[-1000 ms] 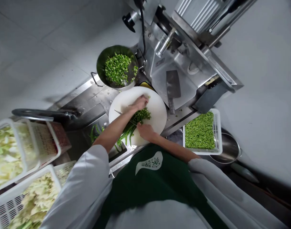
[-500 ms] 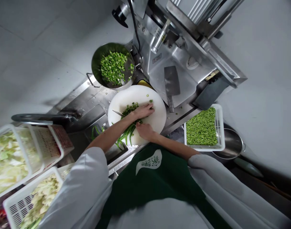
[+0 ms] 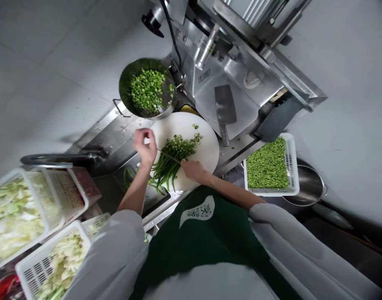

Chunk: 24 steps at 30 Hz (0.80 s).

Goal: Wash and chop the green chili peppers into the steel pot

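Seemingly, mid-frame, the right hand (image 3: pixel 193 171) grips the knife (image 3: pixel 169 156) to part pieces (image 3: pixel 178 146) from stalks (image 3: pixel 164 170), the left hand (image 3: pixel 145 146) curled by its tip, contents unclear

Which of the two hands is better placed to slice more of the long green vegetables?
Probably the right hand: it grips the knife, whose blade lies across the green vegetables. The left hand is at the board's left edge.

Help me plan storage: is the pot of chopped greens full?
Not full: in the pot, chopped green pieces leave part of the bottom bare.
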Available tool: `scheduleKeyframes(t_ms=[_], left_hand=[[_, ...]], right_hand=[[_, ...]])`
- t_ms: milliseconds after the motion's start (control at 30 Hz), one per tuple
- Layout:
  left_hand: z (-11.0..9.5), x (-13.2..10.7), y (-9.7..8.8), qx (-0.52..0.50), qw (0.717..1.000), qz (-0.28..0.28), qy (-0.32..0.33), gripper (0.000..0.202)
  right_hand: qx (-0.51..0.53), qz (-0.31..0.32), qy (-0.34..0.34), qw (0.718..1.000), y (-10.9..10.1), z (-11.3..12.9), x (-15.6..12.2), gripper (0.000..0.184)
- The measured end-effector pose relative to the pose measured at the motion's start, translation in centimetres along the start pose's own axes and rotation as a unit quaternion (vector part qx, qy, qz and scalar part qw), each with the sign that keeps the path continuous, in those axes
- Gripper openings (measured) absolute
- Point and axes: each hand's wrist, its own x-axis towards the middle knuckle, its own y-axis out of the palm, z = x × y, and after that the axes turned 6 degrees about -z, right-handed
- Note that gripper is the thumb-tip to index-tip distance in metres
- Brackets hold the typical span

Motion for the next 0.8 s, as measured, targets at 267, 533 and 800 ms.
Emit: scheduleKeyframes(t_ms=[267, 533, 800], left_hand=[[0.7, -15.6, -2.1, 0.197, 0.956, 0.154, -0.152, 0.057], [-1.2, -16.7, -0.1, 0.21, 0.955, 0.122, -0.171, 0.058], [-1.7, -13.7, -3.2, 0.107, 0.977, 0.054, -0.176, 0.045]], right_hand=[[-0.043, 0.027, 0.005, 0.999, -0.5, 0.4, -0.1, 0.041], [-0.121, 0.014, 0.02, 0.992, 0.0, 1.3, -0.4, 0.036], [-0.159, 0.021, 0.018, 0.987, 0.6, 2.5, -1.3, 0.048]])
